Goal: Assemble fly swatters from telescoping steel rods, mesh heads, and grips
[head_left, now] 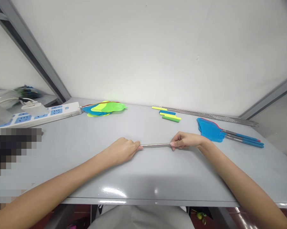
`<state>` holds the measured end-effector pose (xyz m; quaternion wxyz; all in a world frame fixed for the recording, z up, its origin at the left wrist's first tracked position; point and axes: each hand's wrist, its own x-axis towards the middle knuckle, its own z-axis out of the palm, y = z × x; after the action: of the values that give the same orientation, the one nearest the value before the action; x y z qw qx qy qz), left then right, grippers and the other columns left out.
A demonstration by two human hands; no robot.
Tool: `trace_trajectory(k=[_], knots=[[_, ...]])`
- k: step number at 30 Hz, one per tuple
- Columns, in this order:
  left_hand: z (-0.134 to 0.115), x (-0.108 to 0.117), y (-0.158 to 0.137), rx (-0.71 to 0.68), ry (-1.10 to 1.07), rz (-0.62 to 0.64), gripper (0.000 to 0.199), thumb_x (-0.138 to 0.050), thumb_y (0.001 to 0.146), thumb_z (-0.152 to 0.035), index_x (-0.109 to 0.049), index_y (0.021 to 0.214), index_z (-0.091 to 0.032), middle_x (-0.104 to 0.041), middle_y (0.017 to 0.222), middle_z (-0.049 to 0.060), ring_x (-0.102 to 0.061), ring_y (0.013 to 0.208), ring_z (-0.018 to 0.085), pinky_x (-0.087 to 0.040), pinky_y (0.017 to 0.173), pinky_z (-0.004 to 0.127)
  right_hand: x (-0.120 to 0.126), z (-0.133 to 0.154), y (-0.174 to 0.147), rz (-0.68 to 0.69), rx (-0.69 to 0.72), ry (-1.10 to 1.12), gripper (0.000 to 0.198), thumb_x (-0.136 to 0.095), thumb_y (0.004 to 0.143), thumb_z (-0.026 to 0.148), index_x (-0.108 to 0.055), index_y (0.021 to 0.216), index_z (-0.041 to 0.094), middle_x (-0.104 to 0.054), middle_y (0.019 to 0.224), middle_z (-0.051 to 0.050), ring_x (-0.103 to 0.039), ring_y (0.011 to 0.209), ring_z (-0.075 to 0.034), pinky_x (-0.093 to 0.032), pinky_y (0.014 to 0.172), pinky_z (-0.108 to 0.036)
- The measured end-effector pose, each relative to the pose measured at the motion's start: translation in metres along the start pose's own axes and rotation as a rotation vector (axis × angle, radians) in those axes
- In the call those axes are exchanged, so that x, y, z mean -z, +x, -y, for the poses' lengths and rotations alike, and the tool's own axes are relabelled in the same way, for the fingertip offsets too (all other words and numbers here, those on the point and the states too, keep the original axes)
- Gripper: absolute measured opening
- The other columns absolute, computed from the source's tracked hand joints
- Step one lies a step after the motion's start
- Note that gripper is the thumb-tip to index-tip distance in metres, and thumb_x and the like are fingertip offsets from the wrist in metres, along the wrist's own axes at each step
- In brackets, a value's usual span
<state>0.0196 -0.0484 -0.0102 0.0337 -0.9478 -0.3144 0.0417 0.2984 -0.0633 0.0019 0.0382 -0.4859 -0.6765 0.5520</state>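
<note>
A thin telescopic metal rod [155, 145] lies level between my hands, just above the grey table. My left hand [125, 150] is closed around its left end, which is hidden in the fist. The right end is pinched between thumb and fingers of my right hand [183, 140]. Blue fly swatters [211, 129] with metal shafts and blue grips rest to the right of my right hand. Beyond the hands lie several short yellow, blue and green grip tubes [171, 118].
Several long metal rods [217, 116] lie along the wall at the back right. Blue, yellow and green swatter heads [112, 107] are piled at the back left, beside a white power strip [72, 108] with plugged-in adapters. The table's front edge [155, 201] runs close to my lap.
</note>
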Motion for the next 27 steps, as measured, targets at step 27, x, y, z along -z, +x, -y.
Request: trace_trajectory(k=[27], knots=[[0.028, 0.032, -0.003, 0.085, -0.236, -0.009, 0.041, -0.018, 0.083, -0.043, -0.046, 0.064, -0.02, -0.048, 0.052, -0.001, -0.044, 0.047, 0.013, -0.023, 0.047, 0.023, -0.006, 0.017, -0.01, -0.056, 0.017, 0.158, 0.039, -0.042, 0.074, 0.047, -0.057, 0.084, 0.012, -0.044, 0.055, 0.001, -0.032, 0.042, -0.004, -0.027, 0.043, -0.02]])
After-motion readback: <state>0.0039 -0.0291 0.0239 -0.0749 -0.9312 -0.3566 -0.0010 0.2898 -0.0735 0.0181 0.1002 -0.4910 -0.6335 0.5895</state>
